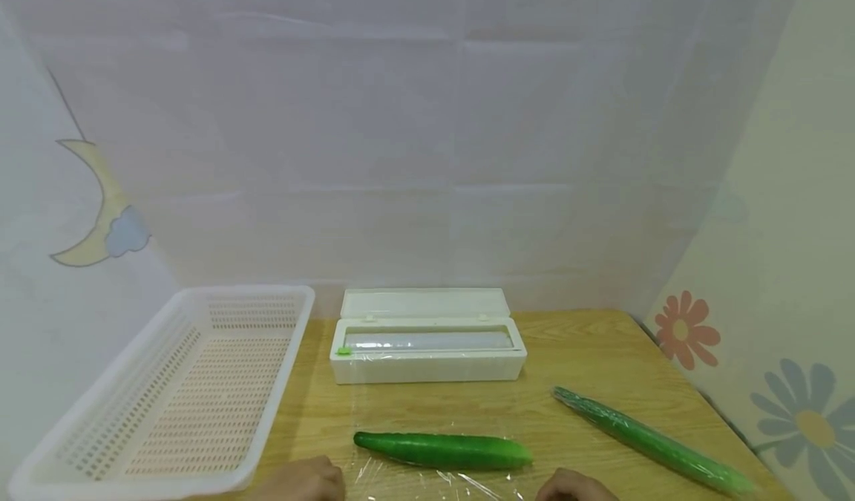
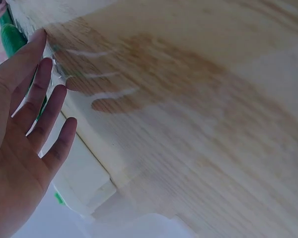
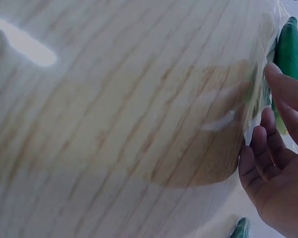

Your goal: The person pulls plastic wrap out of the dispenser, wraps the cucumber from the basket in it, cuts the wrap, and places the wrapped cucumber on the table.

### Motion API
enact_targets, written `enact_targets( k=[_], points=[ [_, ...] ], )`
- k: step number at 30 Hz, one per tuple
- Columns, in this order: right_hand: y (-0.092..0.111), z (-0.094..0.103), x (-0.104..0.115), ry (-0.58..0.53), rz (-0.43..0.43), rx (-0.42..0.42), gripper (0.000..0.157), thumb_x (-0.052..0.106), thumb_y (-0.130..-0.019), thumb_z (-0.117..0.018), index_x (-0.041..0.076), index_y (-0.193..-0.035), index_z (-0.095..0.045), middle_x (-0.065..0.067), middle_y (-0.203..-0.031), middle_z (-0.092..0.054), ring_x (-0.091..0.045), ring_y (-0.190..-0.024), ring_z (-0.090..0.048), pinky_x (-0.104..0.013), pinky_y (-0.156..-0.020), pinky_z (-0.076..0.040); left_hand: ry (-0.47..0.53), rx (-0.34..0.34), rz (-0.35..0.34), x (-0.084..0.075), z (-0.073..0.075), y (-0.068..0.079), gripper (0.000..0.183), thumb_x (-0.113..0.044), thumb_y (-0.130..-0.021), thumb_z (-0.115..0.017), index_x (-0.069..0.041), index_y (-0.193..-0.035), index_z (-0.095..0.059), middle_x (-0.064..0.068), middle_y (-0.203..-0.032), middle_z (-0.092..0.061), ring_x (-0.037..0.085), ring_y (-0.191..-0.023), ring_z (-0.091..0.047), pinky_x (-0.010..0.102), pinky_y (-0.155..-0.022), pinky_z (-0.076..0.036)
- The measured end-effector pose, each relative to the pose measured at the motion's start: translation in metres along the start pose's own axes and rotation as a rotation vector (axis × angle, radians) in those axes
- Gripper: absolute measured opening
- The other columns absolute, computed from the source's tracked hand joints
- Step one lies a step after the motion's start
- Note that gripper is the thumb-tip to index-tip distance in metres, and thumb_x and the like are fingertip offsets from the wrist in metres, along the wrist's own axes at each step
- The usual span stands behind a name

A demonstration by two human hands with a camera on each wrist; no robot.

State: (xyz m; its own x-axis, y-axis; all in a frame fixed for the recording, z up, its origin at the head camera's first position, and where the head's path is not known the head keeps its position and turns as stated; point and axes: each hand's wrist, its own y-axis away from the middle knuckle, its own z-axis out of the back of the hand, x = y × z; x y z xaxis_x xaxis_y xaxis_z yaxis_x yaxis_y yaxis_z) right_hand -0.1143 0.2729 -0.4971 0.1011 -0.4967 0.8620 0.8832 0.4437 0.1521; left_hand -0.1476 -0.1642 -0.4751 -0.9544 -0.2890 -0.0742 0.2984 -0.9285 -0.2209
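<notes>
A cucumber [image 1: 441, 450] lies on a sheet of clear cling film [image 1: 434, 486] spread over the wooden table, its dark tip to the left. My left hand [image 1: 310, 480] is low in the head view, left of that cucumber. In the left wrist view its fingers [image 2: 53, 104] are spread and fairly straight, fingertips close to the table. My right hand [image 1: 574, 486] is right of the cucumber at the bottom edge. The right wrist view shows its fingers [image 3: 275, 144] loosely bent, thumb apart from them, fingertips right at the film's edge. Behind the cucumber stands a white cling film dispenser [image 1: 427, 367], lid raised.
A white perforated plastic basket [image 1: 277, 412] stands at the left. Another cucumber [image 1: 654, 441], wrapped in film, lies slantwise at the right. A green slider [image 1: 344, 351] sits on the dispenser's left end. Cloth-covered walls [image 1: 401, 152] enclose the back and sides.
</notes>
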Motion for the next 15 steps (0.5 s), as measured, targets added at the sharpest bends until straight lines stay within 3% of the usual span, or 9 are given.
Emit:
enact_targets(
  k=[5, 8, 11, 13, 15],
  points=[
    [0.002, -0.008, 0.000, 0.155, 0.005, -0.074, 0.024, 0.044, -0.079, -0.070, 0.030, -0.092, -0.057, 0.007, -0.081, -0.061, -0.010, -0.065, -0.058, -0.025, -0.048, -0.047, 0.151, 0.053, 0.132, 0.007, -0.003, 0.008, 0.026, -0.064, -0.082, -0.053, -0.046, -0.098, -0.062, -0.026, -0.075, -0.047, -0.011, -0.069, -0.040, 0.008, -0.052, -0.031],
    [0.009, -0.012, 0.015, 0.228, 0.016, -0.096, 0.032, 0.048, -0.074, -0.073, 0.033, -0.093, -0.053, 0.012, -0.081, -0.058, -0.005, -0.064, -0.057, -0.022, -0.047, -0.045, 0.183, 0.066, 0.197, 0.006, -0.003, 0.011, 0.027, -0.066, -0.080, -0.054, -0.047, -0.098, -0.062, -0.026, -0.077, -0.048, -0.011, -0.069, -0.042, 0.009, -0.052, -0.033],
    [0.014, -0.013, 0.034, 0.404, 0.225, -0.078, 0.029, 0.048, -0.075, -0.072, 0.039, -0.095, -0.053, 0.018, -0.087, -0.051, 0.002, -0.068, -0.051, -0.015, -0.049, -0.040, 0.322, 0.088, 0.396, 0.002, -0.001, 0.015, 0.028, -0.066, -0.076, -0.059, -0.042, -0.090, -0.062, -0.025, -0.074, -0.049, -0.008, -0.063, -0.045, 0.014, -0.047, -0.037],
    [0.012, -0.015, 0.039, 0.569, 0.451, -0.084, 0.028, 0.048, -0.076, -0.072, 0.046, -0.098, -0.054, 0.025, -0.087, -0.045, 0.006, -0.074, -0.044, -0.011, -0.053, -0.033, 0.403, 0.100, 0.513, -0.001, 0.004, 0.016, 0.029, -0.066, -0.075, -0.061, -0.039, -0.086, -0.062, -0.024, -0.072, -0.051, -0.007, -0.060, -0.047, 0.016, -0.046, -0.039],
    [0.008, -0.016, 0.036, 0.747, 0.689, -0.123, 0.032, 0.051, -0.079, -0.068, 0.051, -0.107, -0.054, 0.032, -0.090, -0.040, 0.006, -0.078, -0.038, -0.012, -0.058, -0.028, 0.367, 0.126, 0.455, -0.006, 0.008, 0.016, 0.025, -0.064, -0.078, -0.059, -0.042, -0.089, -0.061, -0.025, -0.078, -0.050, -0.008, -0.063, -0.046, 0.016, -0.047, -0.038]
  ],
)
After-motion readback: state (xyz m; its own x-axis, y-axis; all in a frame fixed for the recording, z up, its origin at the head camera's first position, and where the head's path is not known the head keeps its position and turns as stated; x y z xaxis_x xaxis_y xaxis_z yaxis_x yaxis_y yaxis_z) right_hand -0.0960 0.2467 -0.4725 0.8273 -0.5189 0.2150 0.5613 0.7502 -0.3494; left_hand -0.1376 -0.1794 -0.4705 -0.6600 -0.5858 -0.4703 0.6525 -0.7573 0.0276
